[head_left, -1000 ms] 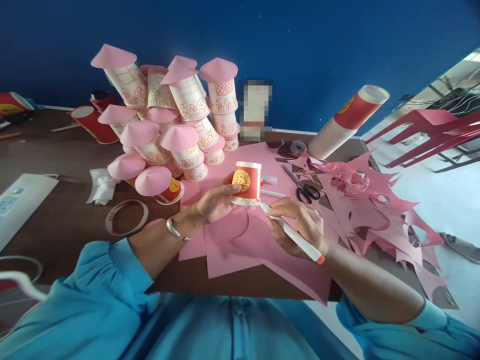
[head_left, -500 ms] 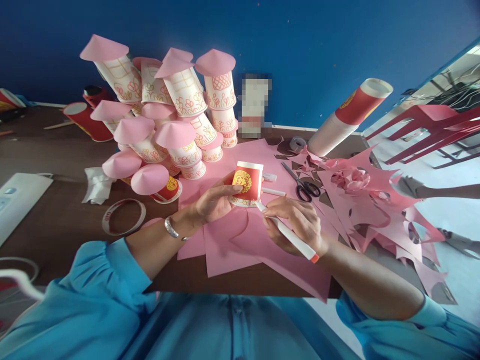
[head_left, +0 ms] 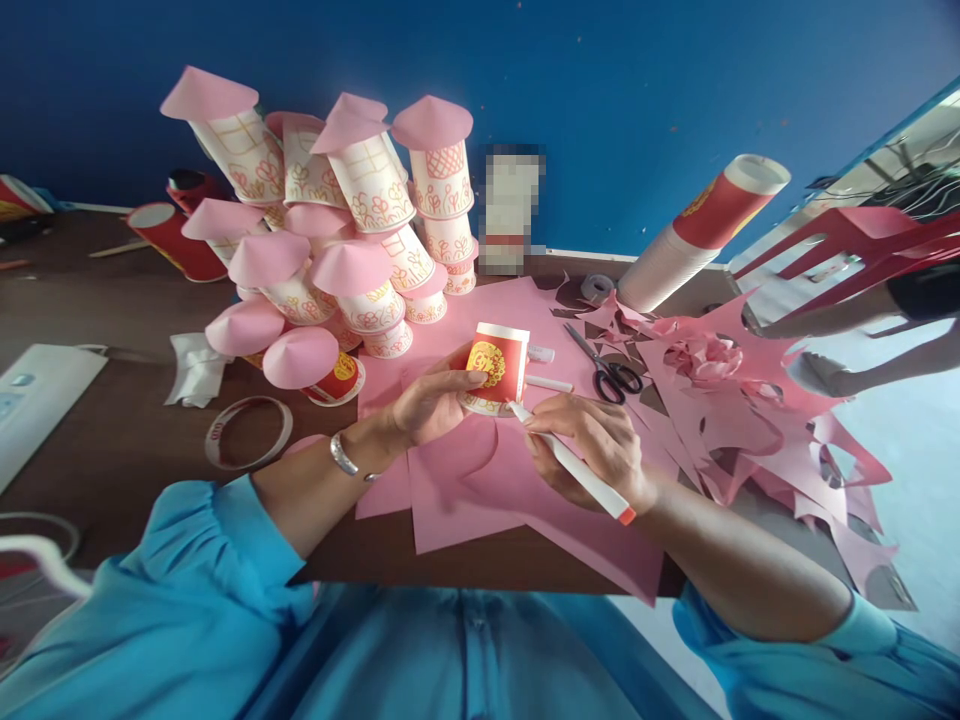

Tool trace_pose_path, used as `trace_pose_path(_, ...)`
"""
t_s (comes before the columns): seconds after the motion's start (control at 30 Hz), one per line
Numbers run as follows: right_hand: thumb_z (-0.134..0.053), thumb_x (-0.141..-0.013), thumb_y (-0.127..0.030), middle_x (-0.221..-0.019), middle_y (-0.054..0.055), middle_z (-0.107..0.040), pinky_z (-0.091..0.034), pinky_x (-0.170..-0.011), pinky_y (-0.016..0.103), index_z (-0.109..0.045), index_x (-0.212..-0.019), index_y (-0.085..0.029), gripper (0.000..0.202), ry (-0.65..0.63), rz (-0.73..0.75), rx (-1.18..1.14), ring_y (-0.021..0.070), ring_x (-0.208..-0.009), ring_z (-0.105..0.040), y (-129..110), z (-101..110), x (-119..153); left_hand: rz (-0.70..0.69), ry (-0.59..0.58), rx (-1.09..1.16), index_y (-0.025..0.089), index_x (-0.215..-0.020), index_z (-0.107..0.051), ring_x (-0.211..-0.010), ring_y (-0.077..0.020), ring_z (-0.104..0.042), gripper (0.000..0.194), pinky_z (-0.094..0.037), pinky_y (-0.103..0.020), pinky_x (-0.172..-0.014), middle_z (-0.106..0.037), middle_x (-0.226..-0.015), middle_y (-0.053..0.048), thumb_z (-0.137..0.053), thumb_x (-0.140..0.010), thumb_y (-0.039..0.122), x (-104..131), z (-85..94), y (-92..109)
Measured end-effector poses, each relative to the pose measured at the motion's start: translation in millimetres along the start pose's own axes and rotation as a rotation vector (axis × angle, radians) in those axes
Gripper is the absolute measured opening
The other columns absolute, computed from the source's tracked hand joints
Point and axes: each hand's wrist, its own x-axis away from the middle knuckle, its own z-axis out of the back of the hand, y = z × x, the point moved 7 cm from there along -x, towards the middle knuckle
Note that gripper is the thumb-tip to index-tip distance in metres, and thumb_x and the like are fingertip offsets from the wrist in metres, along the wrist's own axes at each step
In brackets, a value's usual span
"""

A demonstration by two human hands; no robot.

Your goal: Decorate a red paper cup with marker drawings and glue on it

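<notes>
My left hand [head_left: 435, 402] grips a red paper cup [head_left: 507, 366] with a yellow emblem, its white rim band at the bottom bearing drawn marks. A white marker [head_left: 585, 470] with an orange end is held in my right hand [head_left: 589, 445], its tip touching or very close to the cup's lower band. Under both hands lie overlapping pink paper sheets [head_left: 465, 500]. Just behind the cup, a second marker [head_left: 550, 384] and a white cap or tube [head_left: 541, 354] rest on the paper.
Decorated cups with pink cone tops [head_left: 352, 270] stand stacked at left. Black scissors [head_left: 616, 382], pink scraps [head_left: 750, 420], grey tape [head_left: 597, 289] and a tall cup stack [head_left: 667, 270] are at right. A tape roll [head_left: 249, 433] lies left. Another person's legs [head_left: 862, 310] show far right.
The marker tip has shifted slightly left along the cup's lower band. At far right, more of the other person's legs has come into view.
</notes>
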Motion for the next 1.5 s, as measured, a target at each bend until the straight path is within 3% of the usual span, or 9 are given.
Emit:
trace_pose_path(0.4, -0.068, -0.106, -0.007, -0.083, -0.002, -0.079, -0.066, -0.062, 0.027, -0.066, -0.114, -0.025, 0.019, -0.016, 0.005, -0.008, 0.0174, -0.07, -0.082, -0.9, -0.9, -1.2, -0.008, 0.001, -0.01, 0.021, -0.149, -0.078, -0.124, -0.0395, -0.086, 0.058, -0.065, -0.05, -0.108, -0.091, -0.131, -0.017, -0.088, -0.094, 0.037, -0.1, 1.4, -0.7)
trace_pose_path(0.9, -0.067, -0.11, -0.009, -0.082, -0.003, -0.079, -0.067, -0.064, 0.026, -0.064, -0.113, -0.025, 0.016, 0.007, -0.006, 0.029, 0.0162, -0.07, -0.082, -1.2, 0.5, -4.0, -0.019, -0.047, -0.008, 0.024, -0.155, -0.076, -0.135, -0.0408, -0.083, 0.058, -0.065, -0.051, -0.109, -0.088, -0.14, -0.016, -0.084, -0.099, 0.035, 0.6, -4.6, 0.9)
trace_pose_path(1.3, -0.067, -0.102, -0.005, -0.081, -0.004, -0.079, -0.065, -0.061, 0.026, -0.065, -0.117, -0.026, 0.026, 0.008, -0.022, 0.032, 0.0173, -0.067, -0.081, -1.8, 0.4, -1.5, -0.013, -0.016, 0.004, 0.022, -0.153, -0.076, -0.133, -0.0403, -0.083, 0.058, -0.065, -0.051, -0.11, -0.089, -0.138, -0.017, -0.085, -0.097, 0.034, 0.6, 0.7, -2.1)
trace_pose_path(1.5, -0.066, -0.105, -0.005, -0.08, -0.004, -0.078, -0.064, -0.061, 0.025, -0.063, -0.116, -0.026, 0.023, 0.006, -0.029, 0.038, 0.0157, -0.067, -0.08, -2.9, -1.1, 0.4, -0.016, 0.002, 0.005, 0.021, -0.151, -0.077, -0.131, -0.04, -0.084, 0.059, -0.065, -0.051, -0.111, -0.089, -0.137, -0.017, -0.088, -0.094, 0.033, 0.0, 1.4, -0.1)
